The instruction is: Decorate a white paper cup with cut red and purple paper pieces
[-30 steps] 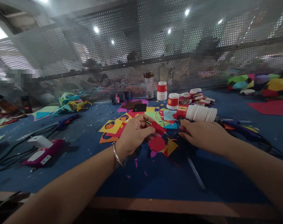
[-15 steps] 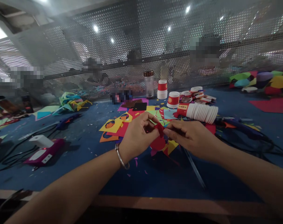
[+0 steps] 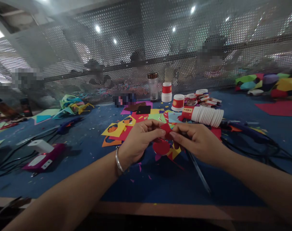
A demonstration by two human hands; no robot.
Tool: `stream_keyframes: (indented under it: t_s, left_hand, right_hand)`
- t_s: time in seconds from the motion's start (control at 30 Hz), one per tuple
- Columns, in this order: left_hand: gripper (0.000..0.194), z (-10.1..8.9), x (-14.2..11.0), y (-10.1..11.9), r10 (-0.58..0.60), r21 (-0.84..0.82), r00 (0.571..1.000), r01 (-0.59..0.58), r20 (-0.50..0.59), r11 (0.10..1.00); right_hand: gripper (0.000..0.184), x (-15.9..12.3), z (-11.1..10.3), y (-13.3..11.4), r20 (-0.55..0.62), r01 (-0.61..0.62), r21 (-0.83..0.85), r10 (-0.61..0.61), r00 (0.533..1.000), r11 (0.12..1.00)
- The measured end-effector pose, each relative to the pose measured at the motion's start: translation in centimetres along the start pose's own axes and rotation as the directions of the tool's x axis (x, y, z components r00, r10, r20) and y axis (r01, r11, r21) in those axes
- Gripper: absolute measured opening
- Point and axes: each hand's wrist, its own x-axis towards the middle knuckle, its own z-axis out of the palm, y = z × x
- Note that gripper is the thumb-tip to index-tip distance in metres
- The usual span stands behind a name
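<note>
A small piece of red paper (image 3: 166, 129) is pinched between my two hands above the table. My left hand (image 3: 142, 138), with a silver bangle at its wrist, grips the paper's left side between thumb and fingers. On the other side, the thumb and fingertips of my right hand (image 3: 196, 139) close on it. Just below lies a rounded red paper piece (image 3: 161, 147) over yellow and purple scraps. Under my right hand a clear glue stick (image 3: 201, 173) slants towards the table's front edge.
Stacked paper cups (image 3: 206, 116) lie on their side beyond my right hand. A glue gun (image 3: 252, 133) with cables is at right, another glue gun (image 3: 67, 125) at left. A magenta power strip (image 3: 46, 158) sits front left. A glass bottle (image 3: 153, 88) stands at the back.
The red paper has turned and now shows a flatter face between my fingers. My left hand has shifted slightly, its fingers lower and straighter. My right hand has barely moved.
</note>
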Motion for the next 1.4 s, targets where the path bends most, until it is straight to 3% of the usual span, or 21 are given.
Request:
stream_keyframes:
  t_s: [0.17, 0.5, 0.6, 0.73, 0.87, 1.03, 1.2, 1.4]
  left_hand:
    - [0.032, 0.01, 0.01, 0.07, -0.112, -0.122, 0.994, 0.112, 0.006, 0.986]
    - [0.013, -0.37, 0.47, -0.10, -0.144, -0.130, 0.989, 0.138, -0.042, 0.982]
    - [0.014, -0.52, 0.54, 0.10, -0.165, -0.124, 0.982, 0.154, -0.086, 0.980]
    - [0.015, -0.58, 0.51, 0.29, -0.189, -0.145, 0.976, 0.173, -0.108, 0.974]
    - [0.015, -0.46, 0.42, 0.33, -0.231, -0.153, 0.969, 0.216, -0.086, 0.964]
    - [0.014, -0.47, 0.42, 0.10, -0.222, -0.161, 0.973, 0.211, -0.056, 0.964]
    - [0.013, -0.41, 0.39, -0.26, -0.184, -0.136, 0.983, 0.179, -0.025, 0.974]
    - [0.008, -0.05, 0.25, -0.63, -0.123, -0.102, 0.992, 0.119, -0.037, 0.988]
  right_hand:
    - [0.031, 0.00, 0.08, 0.05, 0.024, -0.045, 0.112, 0.042, 0.999, 0.993]
    - [0.032, -0.20, 0.28, 0.05, 0.002, -0.004, 0.032, 0.004, 1.000, 0.999]
    - [0.030, -0.32, 0.34, 0.03, -0.076, 0.043, -0.044, -0.046, 0.996, 0.998]
    - [0.012, -0.47, 0.40, 0.06, -0.107, 0.144, -0.193, -0.166, 0.980, 0.971]
    - [0.016, -0.59, 0.47, 0.22, -0.138, 0.233, -0.359, -0.299, 0.944, 0.904]
    - [0.014, -0.60, 0.48, 0.56, -0.120, 0.295, -0.429, -0.378, 0.918, 0.853]
    - [0.012, -0.43, 0.35, 0.52, -0.130, 0.280, -0.355, -0.344, 0.930, 0.892]
    - [0.013, -0.15, 0.16, 0.16, -0.128, 0.154, -0.192, -0.181, 0.975, 0.969]
